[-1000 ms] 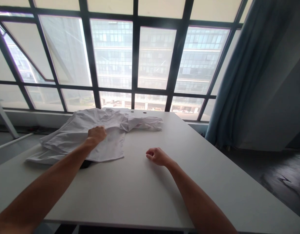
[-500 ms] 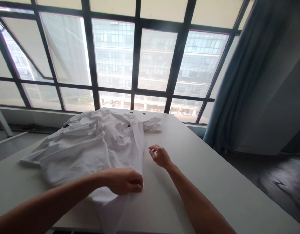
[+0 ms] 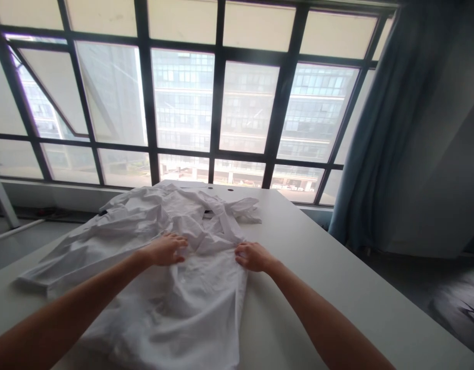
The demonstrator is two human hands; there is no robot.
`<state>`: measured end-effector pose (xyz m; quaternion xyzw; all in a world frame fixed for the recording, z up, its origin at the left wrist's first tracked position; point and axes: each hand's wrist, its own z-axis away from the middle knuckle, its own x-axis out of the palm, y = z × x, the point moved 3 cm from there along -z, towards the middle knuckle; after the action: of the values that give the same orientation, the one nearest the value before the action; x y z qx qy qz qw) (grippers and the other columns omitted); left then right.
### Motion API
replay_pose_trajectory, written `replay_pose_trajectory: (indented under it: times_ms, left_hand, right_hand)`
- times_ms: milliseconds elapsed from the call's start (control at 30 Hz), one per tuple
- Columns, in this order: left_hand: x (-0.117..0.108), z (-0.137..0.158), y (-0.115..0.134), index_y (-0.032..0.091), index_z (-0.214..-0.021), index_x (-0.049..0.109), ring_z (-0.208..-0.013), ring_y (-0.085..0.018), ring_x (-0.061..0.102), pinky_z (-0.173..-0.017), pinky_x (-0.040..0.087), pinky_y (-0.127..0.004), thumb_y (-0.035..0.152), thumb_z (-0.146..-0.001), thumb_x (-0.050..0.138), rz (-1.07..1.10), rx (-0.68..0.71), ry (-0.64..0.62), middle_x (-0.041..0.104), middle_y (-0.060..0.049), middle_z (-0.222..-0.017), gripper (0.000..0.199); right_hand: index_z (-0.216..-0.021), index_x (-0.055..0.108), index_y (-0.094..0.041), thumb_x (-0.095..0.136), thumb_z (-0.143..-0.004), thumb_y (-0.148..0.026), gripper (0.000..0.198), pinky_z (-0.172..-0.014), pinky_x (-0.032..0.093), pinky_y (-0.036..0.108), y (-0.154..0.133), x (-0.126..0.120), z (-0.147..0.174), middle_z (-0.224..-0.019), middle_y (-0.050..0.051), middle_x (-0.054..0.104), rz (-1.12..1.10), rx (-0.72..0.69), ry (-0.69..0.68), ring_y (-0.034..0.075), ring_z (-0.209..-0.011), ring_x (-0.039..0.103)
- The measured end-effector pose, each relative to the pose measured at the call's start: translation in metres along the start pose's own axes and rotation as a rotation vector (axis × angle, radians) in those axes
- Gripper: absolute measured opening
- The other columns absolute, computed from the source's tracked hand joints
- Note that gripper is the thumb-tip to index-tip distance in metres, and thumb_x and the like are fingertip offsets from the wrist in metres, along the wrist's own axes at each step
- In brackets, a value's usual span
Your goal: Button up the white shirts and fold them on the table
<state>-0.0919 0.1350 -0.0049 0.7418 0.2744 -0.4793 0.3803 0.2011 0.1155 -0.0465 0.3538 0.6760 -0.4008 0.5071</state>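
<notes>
A rumpled white garment [image 3: 206, 303], which looks like a shirt or a lab coat, lies spread over the white table and reaches down to the bottom of the view. My left hand [image 3: 167, 250] rests on its middle with the fingers stretched out and somewhat apart. At the garment's right edge my right hand [image 3: 253, 256] has its fingers closed on the cloth. A loose part like a sleeve [image 3: 244, 209] lies beyond my right hand. Through a gap in the folds a small dark patch shows. The garment's near end runs out of view.
The white table [image 3: 310, 272] extends to the right of the garment, with two dark round holes at its far end. Behind it stand large dark-framed windows [image 3: 217, 103], one tilted open at the left. A blue-grey curtain [image 3: 376, 154] hangs at the right.
My left hand has moved away from me and to the left, letting go of the edge. The near cloth now lies spread wider to the right, and my right hand has closed on its edge.
</notes>
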Motion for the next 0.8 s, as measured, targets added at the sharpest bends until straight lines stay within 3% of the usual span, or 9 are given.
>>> replay_pose_trajectory:
  times_ms: [100, 167, 233, 333, 433, 533, 633, 733, 800]
  left_hand:
    - [0.014, 0.014, 0.002, 0.025, -0.117, 0.068, -0.121, -0.029, 0.056, -0.103, 0.044, -0.037, 0.034, -0.075, 0.071, -0.117, 0.124, -0.220, 0.064, -0.008, -0.130, 0.043]
    - [0.021, 0.025, 0.014, 0.025, -0.120, 0.067, -0.119, -0.029, 0.058, -0.102, 0.045, -0.040, 0.031, -0.083, 0.062, -0.205, 0.178, -0.340, 0.063, -0.009, -0.133, 0.039]
    - [0.020, 0.027, 0.030, 0.025, -0.110, 0.071, -0.102, -0.029, 0.066, -0.093, 0.050, -0.041, 0.034, -0.086, 0.058, -0.230, 0.197, -0.416, 0.071, -0.009, -0.114, 0.029]
    - [0.011, 0.007, 0.045, 0.022, -0.092, 0.074, -0.073, -0.023, 0.069, -0.074, 0.053, -0.034, 0.041, -0.094, 0.047, -0.106, 0.159, -0.543, 0.074, -0.006, -0.083, 0.032]
    - [0.004, -0.038, 0.032, 0.017, -0.092, 0.074, -0.077, -0.026, 0.070, -0.073, 0.051, -0.034, 0.040, -0.097, 0.041, -0.154, 0.019, -0.414, 0.074, -0.011, -0.086, 0.040]
    - [0.013, -0.074, 0.001, 0.017, -0.113, 0.071, -0.102, -0.032, 0.067, -0.084, 0.050, -0.037, 0.038, -0.092, 0.053, -0.297, -0.022, -0.255, 0.071, -0.015, -0.113, 0.035]
    - [0.033, -0.090, -0.030, 0.018, -0.122, 0.067, -0.110, -0.033, 0.063, -0.089, 0.048, -0.038, 0.039, -0.083, 0.064, -0.310, -0.076, -0.295, 0.065, -0.016, -0.126, 0.045]
    - [0.045, -0.097, -0.050, 0.018, -0.115, 0.069, -0.103, -0.028, 0.065, -0.085, 0.049, -0.033, 0.042, -0.078, 0.067, -0.148, -0.159, -0.329, 0.071, -0.012, -0.114, 0.045]
    - [0.046, -0.102, -0.058, 0.018, -0.102, 0.073, -0.092, -0.025, 0.067, -0.077, 0.049, -0.029, 0.045, -0.078, 0.066, -0.043, -0.166, -0.321, 0.073, -0.007, -0.100, 0.037]
  right_hand:
    - [-0.086, 0.077, -0.023, 0.062, -0.085, -0.034, 0.019, -0.083, 0.049, 0.032, 0.045, -0.020, 0.015, -0.099, 0.009, 0.076, 0.023, 0.178, 0.024, 0.025, -0.092, 0.070]
    - [-0.077, 0.076, -0.019, 0.050, -0.094, -0.043, 0.039, -0.075, 0.049, 0.032, 0.072, -0.030, 0.024, -0.086, 0.013, 0.075, 0.082, 0.364, 0.008, 0.025, -0.081, 0.070]
    - [-0.077, 0.075, -0.017, 0.043, -0.097, -0.049, 0.050, -0.073, 0.048, 0.033, 0.089, -0.037, 0.026, -0.084, 0.016, 0.074, 0.181, 0.508, -0.011, 0.026, -0.080, 0.071]
    - [-0.100, 0.073, -0.016, 0.050, -0.093, -0.056, 0.047, -0.078, 0.048, 0.033, 0.092, -0.040, 0.013, -0.098, 0.016, 0.073, 0.280, 0.557, 0.068, 0.028, -0.092, 0.070]
    - [-0.131, 0.059, -0.018, 0.052, -0.093, -0.051, 0.051, -0.082, 0.047, 0.031, 0.084, -0.034, -0.012, -0.121, 0.015, 0.067, 0.285, 0.525, 0.153, 0.026, -0.101, 0.068]
    - [-0.147, 0.043, -0.021, 0.055, -0.092, -0.041, 0.059, -0.083, 0.048, 0.033, 0.086, -0.024, -0.034, -0.134, 0.015, 0.059, 0.286, 0.541, 0.097, 0.027, -0.104, 0.067]
    - [-0.135, 0.056, -0.019, 0.053, -0.092, -0.036, 0.046, -0.084, 0.048, 0.034, 0.100, -0.017, -0.045, -0.125, 0.016, 0.065, 0.278, 0.594, 0.008, 0.028, -0.106, 0.067]
    - [-0.111, 0.069, -0.016, 0.053, -0.091, -0.033, 0.031, -0.082, 0.047, 0.034, 0.114, -0.016, -0.049, -0.112, 0.017, 0.071, 0.276, 0.594, -0.052, 0.029, -0.104, 0.067]
    - [-0.103, 0.071, -0.016, 0.053, -0.091, -0.034, 0.028, -0.078, 0.047, 0.034, 0.121, -0.021, -0.048, -0.108, 0.017, 0.072, 0.275, 0.553, -0.021, 0.029, -0.099, 0.068]
